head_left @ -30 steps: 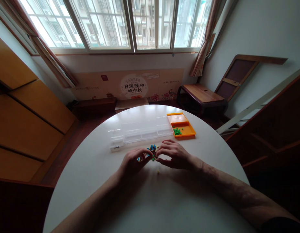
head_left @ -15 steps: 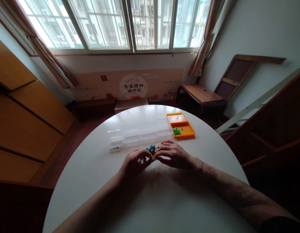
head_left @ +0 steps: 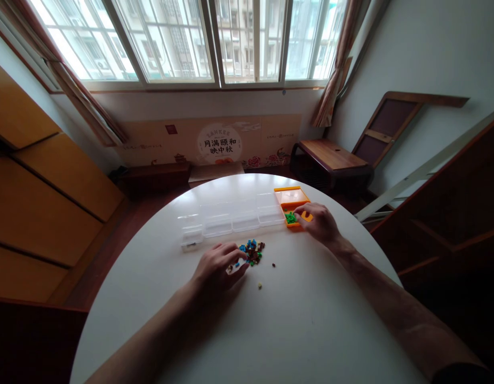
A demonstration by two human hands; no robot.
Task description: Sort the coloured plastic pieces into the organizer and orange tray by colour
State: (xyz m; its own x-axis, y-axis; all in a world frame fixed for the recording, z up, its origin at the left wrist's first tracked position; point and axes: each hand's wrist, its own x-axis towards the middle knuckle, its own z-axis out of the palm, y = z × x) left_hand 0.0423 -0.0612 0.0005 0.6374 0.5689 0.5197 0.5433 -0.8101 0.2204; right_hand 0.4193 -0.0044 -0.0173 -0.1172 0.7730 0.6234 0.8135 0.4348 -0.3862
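Note:
A small pile of toy bricks (head_left: 253, 254), blue, brown and green, lies mid-table. My left hand (head_left: 217, 265) rests at the pile's left side, fingers curved and thumb apart from them, with no piece visible in its grasp. A few bricks show between its thumb and fingers. Over the orange box (head_left: 297, 224) at the right is my right hand (head_left: 319, 221). Its thumb and index finger come together in a pinch beside the green bricks (head_left: 290, 217) in the near compartment. Whatever sits between those fingertips is too small to make out.
Left of the orange box stands a row of clear plastic compartments (head_left: 245, 220) with raised lids. One brown brick (head_left: 273, 265) and one pale yellow-green brick (head_left: 260, 286) lie apart on the round white table (head_left: 247, 336). A wooden stool (head_left: 333, 154) stands beyond it.
My right hand has left the pile and moved right and away to the orange box. My left hand stays by the pile, its fingertips now parted. More of the pile is uncovered.

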